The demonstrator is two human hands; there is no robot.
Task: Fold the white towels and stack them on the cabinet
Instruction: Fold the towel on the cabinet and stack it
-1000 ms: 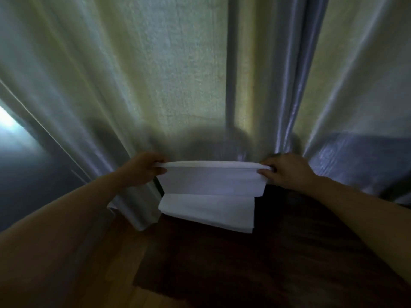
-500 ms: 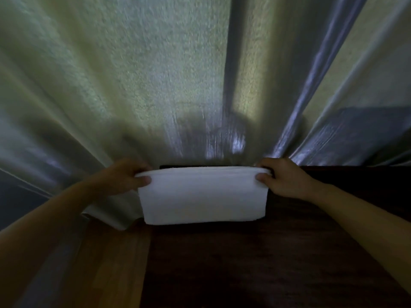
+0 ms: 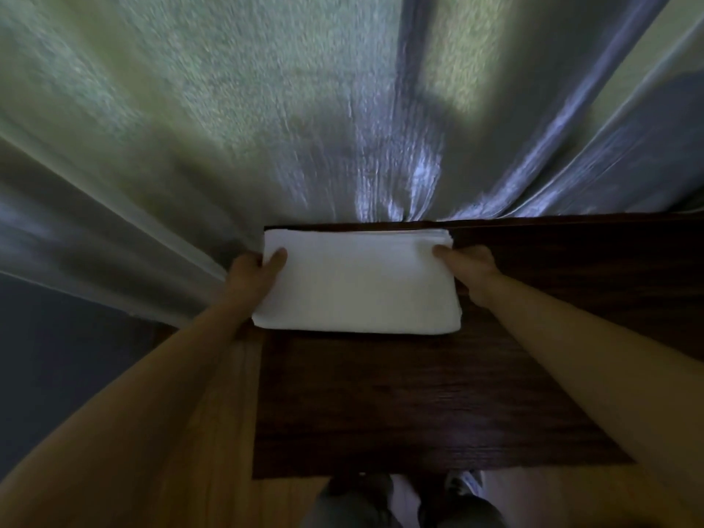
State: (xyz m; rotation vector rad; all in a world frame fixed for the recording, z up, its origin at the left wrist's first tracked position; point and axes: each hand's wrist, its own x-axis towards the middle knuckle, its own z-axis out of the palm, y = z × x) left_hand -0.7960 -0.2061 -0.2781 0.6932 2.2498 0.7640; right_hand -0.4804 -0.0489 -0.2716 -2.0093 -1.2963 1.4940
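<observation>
White folded towel (image 3: 358,287) lies flat at cabinet (image 3: 438,405) back-left corner, long axis left-right. Left hand (image 3: 253,276) and right hand (image 3: 470,266) pinch its opposite short ends, equally near.

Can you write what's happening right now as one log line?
step: placing | folded white towel on dark wooden cabinet top | left hand, right hand grip ends

Both hands (image 3: 253,278) (image 3: 470,268) gripping (thumbs on top)
</observation>
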